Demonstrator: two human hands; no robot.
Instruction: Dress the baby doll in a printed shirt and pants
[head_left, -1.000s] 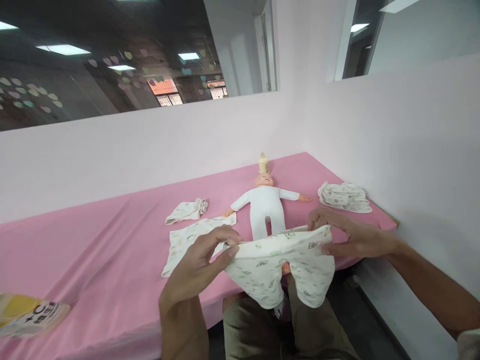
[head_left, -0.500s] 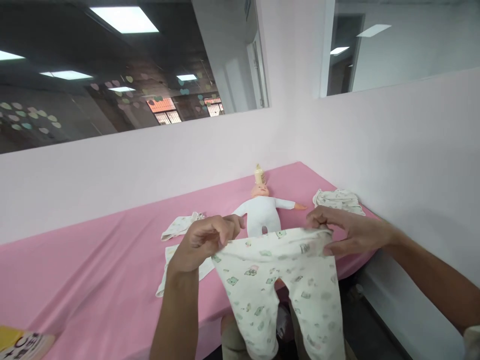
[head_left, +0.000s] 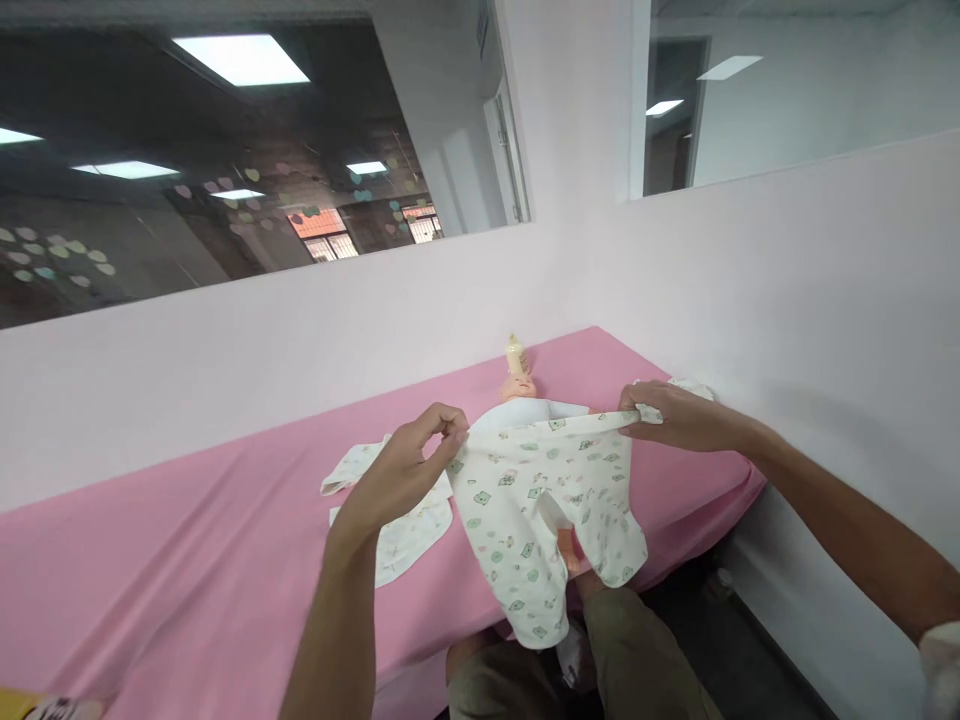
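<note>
A pair of white baby pants point(head_left: 517, 500) with small green prints is stretched by its waistband between both hands. My left hand point(head_left: 420, 455) pinches the left corner of the waistband, and my right hand point(head_left: 664, 415) grips the right corner. Both legs of the pants hang down past the table's front edge. Behind them a baby doll point(head_left: 517, 410) in a white suit lies on its back, head away from me. The pants cover most of its body; one foot shows between the pant legs.
A pink sheet point(head_left: 202, 560) covers the table. Other baby clothes point(head_left: 412, 535) lie left of the doll, and a folded garment point(head_left: 691, 388) lies behind my right hand. A cream bottle point(head_left: 516, 355) stands by the doll's head. A yellow package point(head_left: 49, 705) is at the lower left.
The pants have moved up and away from me, over the doll's body, with both hands still holding the waistband. Their legs swing higher, and the doll's torso is now mostly hidden.
</note>
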